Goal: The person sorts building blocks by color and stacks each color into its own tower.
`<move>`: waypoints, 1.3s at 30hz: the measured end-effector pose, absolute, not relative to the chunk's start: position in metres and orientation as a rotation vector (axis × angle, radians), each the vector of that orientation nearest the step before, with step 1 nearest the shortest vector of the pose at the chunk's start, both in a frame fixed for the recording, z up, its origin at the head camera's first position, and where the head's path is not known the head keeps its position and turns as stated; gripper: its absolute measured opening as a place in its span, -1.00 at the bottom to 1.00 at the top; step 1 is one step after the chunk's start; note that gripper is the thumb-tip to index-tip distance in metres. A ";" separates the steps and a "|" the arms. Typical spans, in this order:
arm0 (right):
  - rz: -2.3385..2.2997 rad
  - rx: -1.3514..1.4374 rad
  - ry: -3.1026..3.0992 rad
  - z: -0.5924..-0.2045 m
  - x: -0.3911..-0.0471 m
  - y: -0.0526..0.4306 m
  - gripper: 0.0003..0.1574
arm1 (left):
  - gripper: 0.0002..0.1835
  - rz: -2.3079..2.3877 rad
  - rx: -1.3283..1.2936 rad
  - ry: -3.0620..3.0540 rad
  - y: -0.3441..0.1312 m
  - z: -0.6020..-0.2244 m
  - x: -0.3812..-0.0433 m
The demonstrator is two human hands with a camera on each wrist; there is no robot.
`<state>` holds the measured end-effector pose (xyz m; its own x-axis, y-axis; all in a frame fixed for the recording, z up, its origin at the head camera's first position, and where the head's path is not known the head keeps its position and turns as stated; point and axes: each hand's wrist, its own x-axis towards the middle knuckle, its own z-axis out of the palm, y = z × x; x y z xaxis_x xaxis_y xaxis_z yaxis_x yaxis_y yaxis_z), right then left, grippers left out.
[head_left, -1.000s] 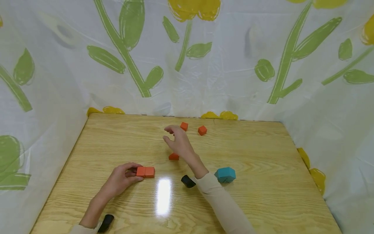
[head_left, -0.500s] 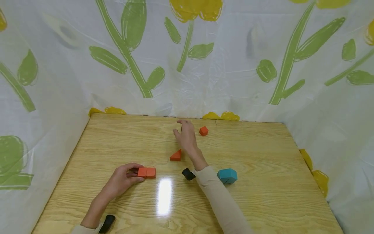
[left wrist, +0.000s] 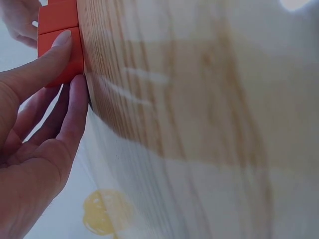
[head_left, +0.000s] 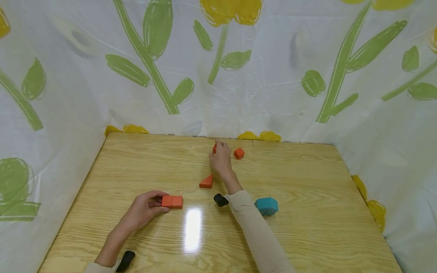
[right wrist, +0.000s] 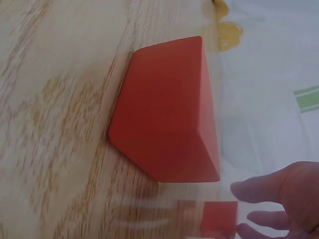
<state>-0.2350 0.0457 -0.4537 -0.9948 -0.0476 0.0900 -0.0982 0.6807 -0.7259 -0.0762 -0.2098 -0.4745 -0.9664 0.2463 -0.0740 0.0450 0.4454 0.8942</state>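
The head view looks forward and down from above the near side of the bench (head_left: 300,178), reaching back to the flowered cloth (head_left: 266,83). The left wrist view sits close at the left grip (head_left: 140,210) (turned sideways), facing the red blocks (head_left: 167,201); the head view shares both. The right wrist view looks low across the bench, nearest the red wedge (right wrist: 159,104), with the right grip (right wrist: 294,199) beyond; the head view shows both from above.

red-orange blocks (head_left: 177,202) | teal block (head_left: 267,206) | wood-grain table (head_left: 307,182) | white backdrop (head_left: 266,91), green-yellow floral
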 end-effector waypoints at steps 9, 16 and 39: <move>1.281 0.071 -2.825 -0.461 -0.239 0.049 -0.32 | -0.56 1.530 0.248 2.498 -0.210 -0.473 -0.076; 1.306 0.075 -2.756 -0.468 -0.242 0.051 -0.46 | -0.57 1.516 0.261 2.519 -0.209 -0.472 -0.077; 1.317 0.211 -2.537 -0.465 -0.231 0.052 -0.65 | -0.56 1.513 0.289 2.531 -0.210 -0.473 -0.076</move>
<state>-0.2309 0.0524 -0.4654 -0.9517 -0.0033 0.3069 -0.2529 0.5748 -0.7782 -0.0765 -0.2104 -0.4735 -0.9651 0.2563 -0.0532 0.0746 0.4639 0.8828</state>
